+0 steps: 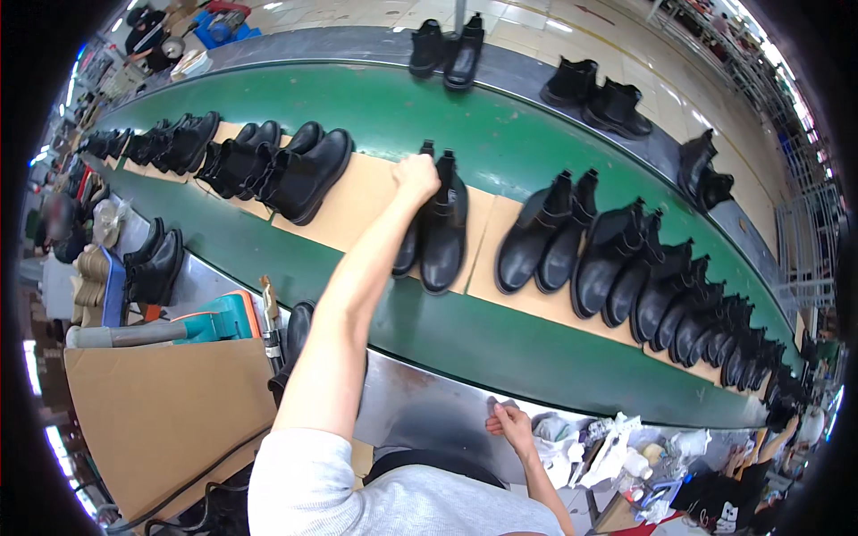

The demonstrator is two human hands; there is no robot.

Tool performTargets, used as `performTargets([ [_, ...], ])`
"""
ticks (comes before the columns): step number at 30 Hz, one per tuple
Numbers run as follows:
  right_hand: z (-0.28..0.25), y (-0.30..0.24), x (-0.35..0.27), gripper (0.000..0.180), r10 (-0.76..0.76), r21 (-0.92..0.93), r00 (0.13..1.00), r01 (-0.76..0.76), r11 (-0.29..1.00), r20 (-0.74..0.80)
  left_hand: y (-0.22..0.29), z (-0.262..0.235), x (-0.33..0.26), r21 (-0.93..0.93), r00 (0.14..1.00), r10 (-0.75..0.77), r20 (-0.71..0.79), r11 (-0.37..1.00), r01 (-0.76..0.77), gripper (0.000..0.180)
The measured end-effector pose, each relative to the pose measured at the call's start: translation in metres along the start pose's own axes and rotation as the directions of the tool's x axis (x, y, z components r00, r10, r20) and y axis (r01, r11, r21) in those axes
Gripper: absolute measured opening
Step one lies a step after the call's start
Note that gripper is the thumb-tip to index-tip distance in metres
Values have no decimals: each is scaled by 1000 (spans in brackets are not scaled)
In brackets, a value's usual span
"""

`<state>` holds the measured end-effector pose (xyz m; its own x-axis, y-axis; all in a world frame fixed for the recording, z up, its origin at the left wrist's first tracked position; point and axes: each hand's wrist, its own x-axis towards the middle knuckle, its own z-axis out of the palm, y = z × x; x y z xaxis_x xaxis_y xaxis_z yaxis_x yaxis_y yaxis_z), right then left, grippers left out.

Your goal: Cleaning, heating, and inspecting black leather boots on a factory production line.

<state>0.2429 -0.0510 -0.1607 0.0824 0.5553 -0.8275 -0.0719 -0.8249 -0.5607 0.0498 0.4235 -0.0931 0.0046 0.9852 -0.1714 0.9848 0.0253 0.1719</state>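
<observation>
Left hand (416,176), twelve o'clock, apparently grips a boot (408,247) by its top, the best hold: probably stiff, slick. Right hand (511,427), five o'clock: empty, half-curled.

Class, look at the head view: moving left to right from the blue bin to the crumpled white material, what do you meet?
Blue bin, pair of black boots, teal-and-orange device, left hand at a black boot's top, right hand, crumpled white material.
</observation>
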Motion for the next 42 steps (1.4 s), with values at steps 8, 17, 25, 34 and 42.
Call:
performTargets([
  [8, -12, -9, -44, 45, -398, 19, 882, 416, 909, -252, -15, -75, -177, -69, 606, 768, -208, 606, -792, 14],
  [17, 9, -4, -50, 60, -432, -180, 872, 474, 862, 230, -33, 1, -390, -255, -27, 991, 131, 7, -967, 9],
  [25, 29, -11, -33, 84, -137, 38, 989, 135, 990, 62, -116, 79, -345, -700, 713, 93, 696, 313, 642, 74],
  [34, 3, 0, -23, 64, -233, 730, 789, -352, 586, 568, -60, -3, -387, -731, 667, 396, 631, 16, 682, 88],
  [42, 15, -15, -62, 58, -325, 585, 946, 268, 766, -9, -50, 29, -390, -757, 725, 221, 652, 141, 638, 75],
])
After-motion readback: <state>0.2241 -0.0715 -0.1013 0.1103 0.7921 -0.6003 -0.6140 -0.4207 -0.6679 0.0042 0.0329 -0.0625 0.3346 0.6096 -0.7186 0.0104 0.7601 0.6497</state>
